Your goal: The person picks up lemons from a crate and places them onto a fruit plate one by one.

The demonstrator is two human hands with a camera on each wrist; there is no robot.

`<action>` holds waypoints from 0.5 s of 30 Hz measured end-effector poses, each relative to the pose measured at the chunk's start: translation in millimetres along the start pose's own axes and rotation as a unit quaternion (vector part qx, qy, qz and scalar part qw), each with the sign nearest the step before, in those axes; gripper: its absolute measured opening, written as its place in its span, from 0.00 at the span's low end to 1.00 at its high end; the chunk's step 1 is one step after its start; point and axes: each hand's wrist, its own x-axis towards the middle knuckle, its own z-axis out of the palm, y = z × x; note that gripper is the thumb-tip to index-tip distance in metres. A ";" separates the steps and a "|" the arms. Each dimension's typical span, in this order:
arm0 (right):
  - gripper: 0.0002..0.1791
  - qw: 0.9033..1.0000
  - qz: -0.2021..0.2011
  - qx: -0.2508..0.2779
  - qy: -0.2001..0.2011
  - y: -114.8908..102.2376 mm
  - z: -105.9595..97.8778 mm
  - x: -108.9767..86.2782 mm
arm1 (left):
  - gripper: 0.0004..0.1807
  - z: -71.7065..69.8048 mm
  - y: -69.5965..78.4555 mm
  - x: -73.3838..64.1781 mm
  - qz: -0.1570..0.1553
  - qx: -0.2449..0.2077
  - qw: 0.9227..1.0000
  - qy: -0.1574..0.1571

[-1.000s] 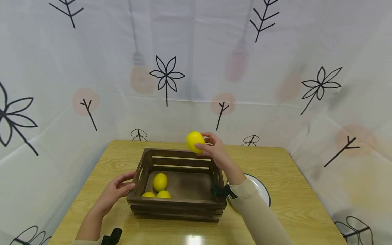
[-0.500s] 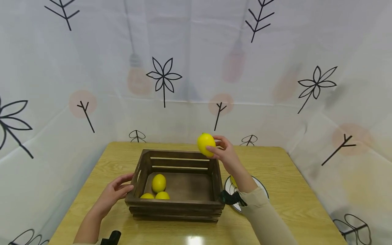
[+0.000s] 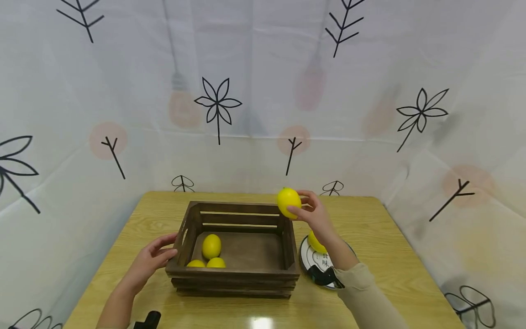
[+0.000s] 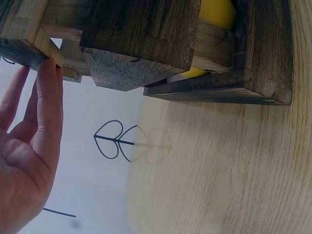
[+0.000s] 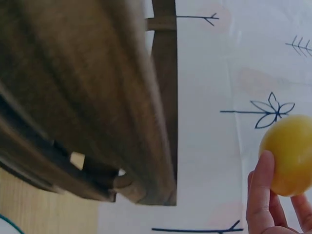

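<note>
A yellow lemon [image 3: 289,203] is pinched between the thumb and fingers of my right hand [image 3: 315,214], above the back right corner of a dark brown slatted wooden crate [image 3: 232,274]. The right wrist view also shows this lemon [image 5: 288,156], clear of the crate wall. My left hand [image 3: 149,260] touches the crate's left end with nearly straight fingers. Close up, in the left wrist view, its fingertips [image 4: 47,73] rest against the crate's wood. Inside the crate, on the left, lie a lemon [image 3: 211,246] and two more, partly hidden by the front wall.
To the right of the crate a white plate [image 3: 306,256] with a dark rim carries another lemon [image 3: 315,242], partly covered by my right forearm. Everything stands on a light wooden table [image 3: 394,274]. A white cloth [image 3: 255,59] with line drawings hangs behind and at the sides.
My right hand has moved right and slightly down with the lemon, from over the crate's back to its right corner. The plate and its lemon have come into sight. The left hand stays at the crate.
</note>
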 end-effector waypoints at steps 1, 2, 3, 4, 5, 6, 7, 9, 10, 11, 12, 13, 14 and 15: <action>0.28 1.000 0.002 0.000 0.005 1.7 -2.5 -1.2 | 0.31 0.1 0.0 0.1 -0.001 0.000 1.000 0.000; 0.28 1.000 0.005 -0.002 0.010 3.2 -4.7 -2.7 | 0.31 0.2 0.0 0.2 -0.001 0.000 1.000 0.000; 0.28 1.000 0.007 -0.002 0.015 4.8 -7.0 -3.8 | 0.31 0.2 0.1 0.3 -0.003 0.001 1.000 0.000; 0.28 1.000 0.010 -0.002 0.020 5.9 -8.9 -4.9 | 0.31 0.3 0.1 0.4 -0.005 0.001 1.000 0.001; 0.29 1.000 0.013 -0.002 0.022 6.9 -10.8 -6.1 | 0.31 0.3 0.2 0.5 -0.006 0.001 1.000 0.002; 0.29 1.000 0.015 -0.002 0.024 8.0 -12.8 -7.1 | 0.31 0.2 0.2 0.7 -0.007 0.001 1.000 0.003; 0.29 1.000 0.016 -0.003 0.026 9.0 -14.8 -8.2 | 0.31 0.1 0.3 0.8 -0.008 0.002 1.000 0.003; 0.29 0.999 0.017 -0.007 0.031 11.2 -18.5 -10.2 | 0.31 -0.1 0.3 0.8 -0.008 0.001 1.000 0.002; 0.29 0.999 0.018 -0.009 0.033 12.3 -20.4 -11.4 | 0.31 -0.2 0.2 0.7 -0.007 0.000 1.000 0.001; 0.29 0.999 0.019 -0.011 0.036 13.6 -22.4 -12.7 | 0.31 -0.2 0.2 0.6 -0.007 -0.001 1.000 0.000; 0.28 0.999 0.020 -0.014 0.038 15.1 -24.5 -13.9 | 0.31 -0.1 0.2 0.4 -0.006 -0.002 1.000 -0.002; 0.28 0.999 0.022 -0.018 0.041 16.8 -26.7 -15.0 | 0.31 0.0 0.3 0.3 -0.006 -0.003 1.000 -0.003; 0.28 0.998 0.024 -0.022 0.045 18.4 -28.8 -16.2 | 0.31 0.2 0.4 0.3 -0.004 -0.003 1.000 -0.003; 0.28 0.998 0.028 -0.028 0.047 19.9 -31.3 -17.3 | 0.31 0.2 0.3 0.4 -0.004 -0.003 1.000 -0.004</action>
